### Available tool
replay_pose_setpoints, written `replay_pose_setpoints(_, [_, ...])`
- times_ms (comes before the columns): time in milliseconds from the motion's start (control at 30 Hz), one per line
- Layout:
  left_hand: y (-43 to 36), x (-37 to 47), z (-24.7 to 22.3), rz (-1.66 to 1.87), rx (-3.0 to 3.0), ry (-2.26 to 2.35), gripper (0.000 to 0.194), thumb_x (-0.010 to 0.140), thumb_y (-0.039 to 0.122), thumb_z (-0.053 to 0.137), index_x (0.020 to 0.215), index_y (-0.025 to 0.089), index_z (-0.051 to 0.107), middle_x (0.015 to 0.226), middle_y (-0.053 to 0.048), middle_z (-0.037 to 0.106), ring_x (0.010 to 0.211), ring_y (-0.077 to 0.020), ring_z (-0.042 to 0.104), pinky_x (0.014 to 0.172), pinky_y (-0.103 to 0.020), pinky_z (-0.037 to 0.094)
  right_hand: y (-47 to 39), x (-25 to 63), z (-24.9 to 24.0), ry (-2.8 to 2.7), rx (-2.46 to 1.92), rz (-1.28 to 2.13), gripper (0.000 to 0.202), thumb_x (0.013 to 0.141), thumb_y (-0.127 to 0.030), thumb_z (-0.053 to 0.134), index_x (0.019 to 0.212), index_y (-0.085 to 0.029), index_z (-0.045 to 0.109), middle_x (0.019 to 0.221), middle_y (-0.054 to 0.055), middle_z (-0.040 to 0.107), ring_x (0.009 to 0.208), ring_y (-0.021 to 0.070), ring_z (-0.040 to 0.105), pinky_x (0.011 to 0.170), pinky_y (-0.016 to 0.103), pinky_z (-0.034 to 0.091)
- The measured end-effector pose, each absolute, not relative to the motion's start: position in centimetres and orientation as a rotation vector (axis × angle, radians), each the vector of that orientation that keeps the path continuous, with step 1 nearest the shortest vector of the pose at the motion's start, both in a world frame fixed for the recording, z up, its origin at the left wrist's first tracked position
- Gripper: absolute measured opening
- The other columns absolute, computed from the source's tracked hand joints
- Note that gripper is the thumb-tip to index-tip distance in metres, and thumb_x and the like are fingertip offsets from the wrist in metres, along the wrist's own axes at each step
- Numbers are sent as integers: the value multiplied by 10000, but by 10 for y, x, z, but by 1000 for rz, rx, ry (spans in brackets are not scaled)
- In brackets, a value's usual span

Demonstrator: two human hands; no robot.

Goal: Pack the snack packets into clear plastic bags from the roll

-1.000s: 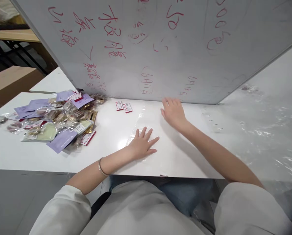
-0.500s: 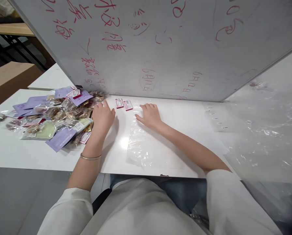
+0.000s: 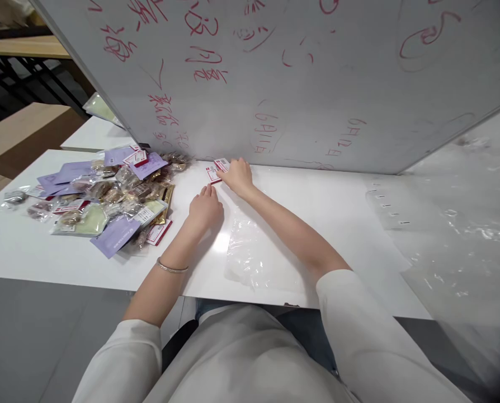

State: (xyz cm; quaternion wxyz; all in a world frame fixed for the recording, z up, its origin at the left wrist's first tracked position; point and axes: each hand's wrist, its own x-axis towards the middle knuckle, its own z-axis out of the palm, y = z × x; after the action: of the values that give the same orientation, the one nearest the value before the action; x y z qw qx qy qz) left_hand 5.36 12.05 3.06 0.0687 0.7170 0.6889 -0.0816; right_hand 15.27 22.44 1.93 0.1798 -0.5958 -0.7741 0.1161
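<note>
Two small red-and-white packets lie side by side near the foot of the whiteboard. My right hand [image 3: 238, 177] is on the right packet [image 3: 222, 164], thumb and fingers at its right end. Just in front of the left packet [image 3: 213, 174], my left hand [image 3: 206, 208] rests low over the table, its fingertips at the packet's near edge; whether it grips anything is hidden. A clear plastic bag [image 3: 248, 254] lies flat on the table, nearer my body. Left of my hands is a pile of purple pouches [image 3: 116, 234], clear-wrapped pieces and more red-and-white packets [image 3: 158, 232].
The whiteboard [image 3: 309, 101] with red writing stands along the back of the white table [image 3: 36, 252]. Clear plastic sheeting [image 3: 463, 240] covers the right side. A cardboard box [image 3: 27, 131] sits at the far left, and a green pouch [image 3: 99, 106] lies behind the board's edge.
My left hand has moved right, away from the pile, to the two packets. My right hand has moved left and back onto the right packet. The view has shifted slightly.
</note>
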Motion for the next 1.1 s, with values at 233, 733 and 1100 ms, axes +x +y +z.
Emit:
replay_pose_setpoints(233, [113, 60, 29, -255, 2190, 2094, 568, 971, 175, 294, 1501, -23, 349, 1576, -235, 351, 1478, -293, 318, 1107, -440, 387, 215, 114, 23, -2274, -1745, 403, 387, 889, -376, 630, 1116, -66, 674, 1226, 229, 604, 1178, 323, 541, 994, 413, 446])
replay_pose_setpoints(733, [97, 76, 42, 1074, 2610, 1150, 212, 953, 238, 468, 1012, 194, 666, 1030, -112, 676, 1008, -247, 615, 855, -415, 516, 115, 312, 41, -2499, -1194, 628, 313, 896, -381, 632, 1146, -193, 639, 1032, 94, 591, 984, 252, 571, 854, 384, 495])
replay_pose_setpoints(1100, [73, 117, -1, 457, 2628, 601, 384, 1024, 306, 467, 1376, 182, 554, 1300, -149, 610, 1142, -231, 613, 961, -380, 517, 3, 385, 28, -2644, -1233, 318, 888, 790, -506, 744, 1512, -195, 331, 1526, 209, 411, 1398, 367, 417, 1119, 587, 395])
